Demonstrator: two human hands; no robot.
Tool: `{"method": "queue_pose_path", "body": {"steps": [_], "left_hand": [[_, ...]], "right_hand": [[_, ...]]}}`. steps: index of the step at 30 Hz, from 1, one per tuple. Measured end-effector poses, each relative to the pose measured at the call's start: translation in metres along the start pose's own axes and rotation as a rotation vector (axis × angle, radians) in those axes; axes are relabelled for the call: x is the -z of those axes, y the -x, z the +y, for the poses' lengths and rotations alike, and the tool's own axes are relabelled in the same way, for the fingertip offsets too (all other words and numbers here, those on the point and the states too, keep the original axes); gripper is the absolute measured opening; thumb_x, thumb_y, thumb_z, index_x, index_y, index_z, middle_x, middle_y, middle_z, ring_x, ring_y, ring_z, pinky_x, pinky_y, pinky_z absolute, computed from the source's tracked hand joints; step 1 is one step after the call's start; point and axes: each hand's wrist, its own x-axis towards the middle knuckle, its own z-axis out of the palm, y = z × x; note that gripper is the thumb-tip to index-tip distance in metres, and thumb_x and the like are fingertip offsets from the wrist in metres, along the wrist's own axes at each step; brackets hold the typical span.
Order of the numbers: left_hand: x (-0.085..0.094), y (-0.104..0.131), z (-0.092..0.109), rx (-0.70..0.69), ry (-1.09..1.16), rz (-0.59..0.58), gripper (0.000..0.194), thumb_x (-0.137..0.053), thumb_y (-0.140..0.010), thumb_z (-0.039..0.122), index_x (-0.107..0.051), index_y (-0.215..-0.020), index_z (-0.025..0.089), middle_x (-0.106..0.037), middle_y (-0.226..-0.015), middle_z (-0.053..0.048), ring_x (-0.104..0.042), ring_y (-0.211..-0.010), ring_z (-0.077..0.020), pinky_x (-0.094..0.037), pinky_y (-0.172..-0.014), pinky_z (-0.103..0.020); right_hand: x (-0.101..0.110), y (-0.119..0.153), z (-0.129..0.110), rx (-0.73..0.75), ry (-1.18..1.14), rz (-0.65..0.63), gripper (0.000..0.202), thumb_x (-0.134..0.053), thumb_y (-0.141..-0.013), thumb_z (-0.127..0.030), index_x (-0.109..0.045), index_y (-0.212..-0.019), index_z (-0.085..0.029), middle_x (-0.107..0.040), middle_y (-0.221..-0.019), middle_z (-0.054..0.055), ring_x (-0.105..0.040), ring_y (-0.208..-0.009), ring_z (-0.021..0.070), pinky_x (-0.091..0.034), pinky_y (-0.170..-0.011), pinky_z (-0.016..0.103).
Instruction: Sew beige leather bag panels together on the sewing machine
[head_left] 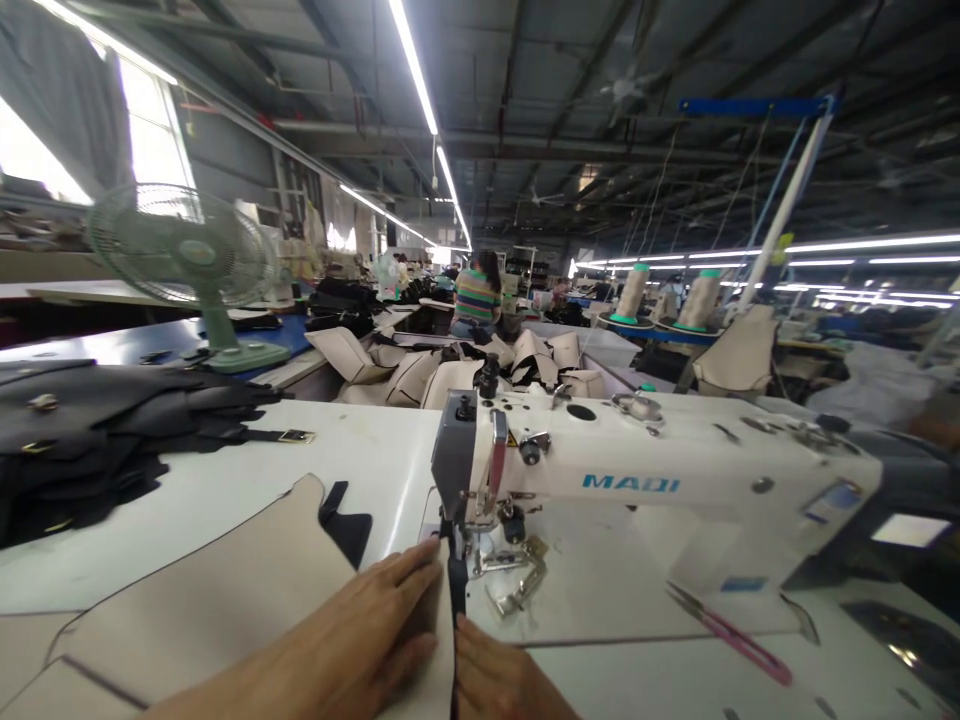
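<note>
A beige panel (240, 570) with dark edges lies on the white sewing table, its right part folded up beside a black strip (458, 580) under the needle area of the sewing machine (600, 480). My left hand (367, 620) rests on the panel with fingers stretched toward the presser foot. Low at the panel's right edge, my right hand (499, 670) has its fingers closed against the black strip; its lower part is cut off by the frame. A small black piece (347, 525) pokes out past the panel's far edge.
Pink-handled thread snips (739, 635) lie right of the hands. Black leather pieces with buckles (112, 430) are stacked at left, near a green fan (217, 290). Beige pieces (405, 375) pile up behind the machine. Thread cones (631, 295) stand at right; a person (478, 295) sits farther off.
</note>
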Motion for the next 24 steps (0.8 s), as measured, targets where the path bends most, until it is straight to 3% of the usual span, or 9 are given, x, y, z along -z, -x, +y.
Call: {"method": "queue_pose_path", "body": {"steps": [2, 5, 8, 10, 14, 16, 20, 24], "left_hand": [[0.004, -0.002, 0.002, -0.03, 0.022, -0.044, 0.051, -0.046, -0.091, 0.033, -0.042, -0.14, 0.02, -0.041, -0.146, -0.009, -0.04, -0.132, -0.026, -0.035, -0.112, -0.039], [0.009, -0.007, 0.007, -0.157, 0.007, -0.087, 0.042, -0.043, -0.091, 0.023, -0.05, -0.133, 0.023, -0.05, -0.139, -0.005, -0.043, -0.13, -0.0204, -0.033, -0.113, -0.035], [0.012, -0.01, 0.011, -0.225, -0.017, -0.116, 0.036, -0.042, -0.093, 0.02, -0.056, -0.126, 0.025, -0.051, -0.138, -0.005, -0.043, -0.13, -0.0214, -0.03, -0.114, -0.04], [0.013, -0.01, 0.013, -0.186, -0.038, -0.118, 0.034, -0.044, -0.092, 0.023, -0.06, -0.122, 0.024, -0.046, -0.142, -0.008, -0.038, -0.133, -0.0274, -0.03, -0.113, -0.046], [0.01, -0.01, 0.016, -0.106, -0.077, -0.114, 0.035, -0.05, -0.088, 0.024, -0.062, -0.12, 0.023, -0.05, -0.138, -0.012, -0.038, -0.133, -0.0325, -0.033, -0.11, -0.051], [0.006, -0.012, 0.015, -0.077, -0.09, -0.134, 0.044, -0.049, -0.087, 0.024, -0.055, -0.13, 0.02, -0.049, -0.138, -0.013, -0.042, -0.13, -0.032, -0.034, -0.109, -0.05], [-0.003, -0.014, 0.007, -0.002, -0.081, -0.072, 0.061, -0.052, -0.086, 0.031, -0.038, -0.143, 0.013, -0.029, -0.15, -0.015, -0.035, -0.134, -0.0339, -0.035, -0.109, -0.046], [-0.004, -0.015, 0.005, -0.053, -0.068, -0.036, 0.052, -0.052, -0.087, 0.032, -0.048, -0.137, 0.016, -0.041, -0.145, -0.012, -0.038, -0.133, -0.0317, -0.033, -0.111, -0.043]], "right_hand": [[0.0, 0.001, 0.0, -0.036, -0.039, -0.003, 0.031, -0.033, -0.088, -0.002, -0.064, -0.084, -0.006, -0.067, -0.071, 0.01, -0.067, -0.086, 0.0185, -0.046, -0.1, 0.029], [0.001, 0.002, -0.002, -0.061, -0.044, -0.113, 0.025, -0.039, -0.087, -0.004, -0.063, -0.083, -0.008, -0.067, -0.074, 0.011, -0.067, -0.087, 0.0189, -0.046, -0.099, 0.029], [0.004, -0.002, -0.003, -0.078, -0.054, -0.059, 0.024, -0.04, -0.086, -0.004, -0.062, -0.077, -0.01, -0.066, -0.071, 0.01, -0.067, -0.083, 0.0184, -0.047, -0.097, 0.026], [0.006, -0.005, -0.004, -0.076, -0.048, 0.004, 0.027, -0.038, -0.087, -0.004, -0.061, -0.075, -0.011, -0.064, -0.067, 0.008, -0.067, -0.077, 0.0175, -0.047, -0.096, 0.025], [0.005, -0.003, -0.003, -0.049, -0.029, -0.045, 0.027, -0.04, -0.086, -0.003, -0.061, -0.072, -0.011, -0.063, -0.064, 0.008, -0.067, -0.077, 0.0188, -0.047, -0.096, 0.027], [0.004, -0.001, -0.003, -0.071, -0.046, -0.023, 0.026, -0.041, -0.087, -0.004, -0.061, -0.071, -0.01, -0.064, -0.066, 0.01, -0.067, -0.079, 0.0192, -0.049, -0.094, 0.026], [0.005, -0.003, -0.002, -0.093, -0.077, 0.044, 0.03, -0.036, -0.091, -0.005, -0.061, -0.076, -0.01, -0.064, -0.067, 0.008, -0.067, -0.075, 0.0167, -0.048, -0.095, 0.023], [0.011, -0.012, -0.003, -0.088, -0.089, 0.087, 0.04, -0.029, -0.096, -0.007, -0.061, -0.072, -0.009, -0.061, -0.062, 0.007, -0.065, -0.069, 0.0163, -0.049, -0.093, 0.023]]}}
